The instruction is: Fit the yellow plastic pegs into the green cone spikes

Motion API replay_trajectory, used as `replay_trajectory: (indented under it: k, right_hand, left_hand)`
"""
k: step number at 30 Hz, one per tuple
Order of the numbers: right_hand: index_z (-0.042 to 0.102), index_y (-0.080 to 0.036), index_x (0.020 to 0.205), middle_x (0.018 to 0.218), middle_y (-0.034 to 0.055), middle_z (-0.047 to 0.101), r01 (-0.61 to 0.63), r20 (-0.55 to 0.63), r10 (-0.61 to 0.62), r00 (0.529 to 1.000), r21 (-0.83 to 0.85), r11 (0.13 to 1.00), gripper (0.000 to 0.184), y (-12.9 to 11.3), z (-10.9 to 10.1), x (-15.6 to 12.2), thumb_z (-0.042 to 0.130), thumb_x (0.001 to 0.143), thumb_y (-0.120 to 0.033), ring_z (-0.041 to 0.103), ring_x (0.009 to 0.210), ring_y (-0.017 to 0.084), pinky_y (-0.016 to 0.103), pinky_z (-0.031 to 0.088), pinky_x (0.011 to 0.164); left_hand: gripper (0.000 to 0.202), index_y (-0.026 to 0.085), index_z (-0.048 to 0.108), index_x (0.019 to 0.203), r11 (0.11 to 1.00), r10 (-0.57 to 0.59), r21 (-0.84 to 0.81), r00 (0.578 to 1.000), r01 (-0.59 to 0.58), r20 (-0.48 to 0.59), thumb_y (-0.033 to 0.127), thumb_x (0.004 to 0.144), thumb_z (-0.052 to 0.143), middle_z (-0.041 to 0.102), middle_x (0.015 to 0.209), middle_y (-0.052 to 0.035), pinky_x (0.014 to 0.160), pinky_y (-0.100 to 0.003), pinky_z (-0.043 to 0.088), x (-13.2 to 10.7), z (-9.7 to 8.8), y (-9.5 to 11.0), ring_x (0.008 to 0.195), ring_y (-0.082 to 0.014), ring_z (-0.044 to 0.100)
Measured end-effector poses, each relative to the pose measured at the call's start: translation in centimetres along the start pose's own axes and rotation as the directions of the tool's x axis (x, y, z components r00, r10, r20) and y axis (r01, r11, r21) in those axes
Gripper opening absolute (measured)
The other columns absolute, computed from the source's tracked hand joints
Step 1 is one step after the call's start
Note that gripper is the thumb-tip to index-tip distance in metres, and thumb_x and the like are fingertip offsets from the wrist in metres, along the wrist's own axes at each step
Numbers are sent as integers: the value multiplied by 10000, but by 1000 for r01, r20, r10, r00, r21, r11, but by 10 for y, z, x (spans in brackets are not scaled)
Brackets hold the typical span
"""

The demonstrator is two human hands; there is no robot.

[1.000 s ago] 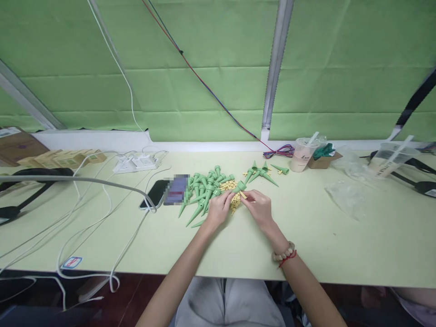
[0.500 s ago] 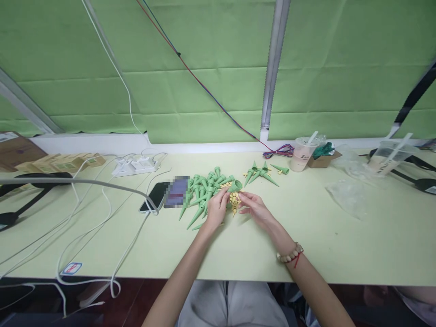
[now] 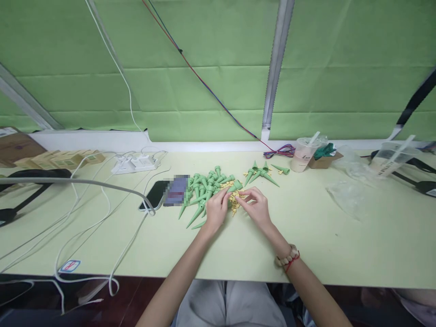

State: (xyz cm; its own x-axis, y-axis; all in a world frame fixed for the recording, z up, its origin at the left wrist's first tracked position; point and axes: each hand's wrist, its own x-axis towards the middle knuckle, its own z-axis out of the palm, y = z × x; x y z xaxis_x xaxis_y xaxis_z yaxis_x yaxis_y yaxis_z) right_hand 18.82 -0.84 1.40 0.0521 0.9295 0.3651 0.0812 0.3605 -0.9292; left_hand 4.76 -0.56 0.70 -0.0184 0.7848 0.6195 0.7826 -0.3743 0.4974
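Observation:
My left hand point(image 3: 218, 210) is closed around a green plastic cone-shaped spike point(image 3: 236, 185), its wide end pointing away from me to the right. My right hand point(image 3: 258, 206) has its thumb and index finger pinched at the edge of a heap of small yellow plastic pieces point(image 3: 235, 208), close beside the spike. What sits between those fingertips is too small to name. Beyond and left of my left hand lies a pile of green spikes point(image 3: 204, 186). Several more spikes point(image 3: 261, 173), some with yellow pieces on them, lie farther back to the right.
Two phones, one black-screened point(image 3: 156, 194) and one blurred point(image 3: 176, 190), lie left of the pile. White cables and a power strip point(image 3: 136, 164) fill the left side. To the right are a drink cup point(image 3: 302, 156), a small cardboard box point(image 3: 322, 162), plastic bags point(image 3: 348, 195) and another cup point(image 3: 388, 159).
My right hand has turned and drawn its fingers into a pinch over the yellow pieces. The spike in my left hand has tilted, showing less of its open end.

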Motion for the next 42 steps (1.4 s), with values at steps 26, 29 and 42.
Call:
replay_trajectory:
  k: [26,29,42]
  right_hand:
    - [618,-156,842,830,58,617,-330,222,283,933,214,919,382,-3,-3,7,642,639,-478,583,605,140,270,513,491]
    - [636,-156,818,820,44,619,-494,405,333,851,408,768,354,-6,-2,8,648,649,-466,574,629,113,252,530,549]
    - [586,-210,640,721,20,525,240,40,-236,971,-164,957,154,8,-2,1,543,765,-289,564,689,139,257,530,596]
  left_hand:
    - [326,168,677,931,995,84,-38,994,-87,-67,329,872,400,656,613,-22,594,-241,427,4,0,-7,609,-125,608]
    - [319,157,666,970,989,119,-79,991,-124,-68,318,868,411,652,615,-25,605,-242,439,5,-1,-10,623,-127,612]
    - [288,194,713,828,989,100,113,993,-93,-65,354,834,473,666,602,-39,541,-245,384,3,2,1,548,-134,593]
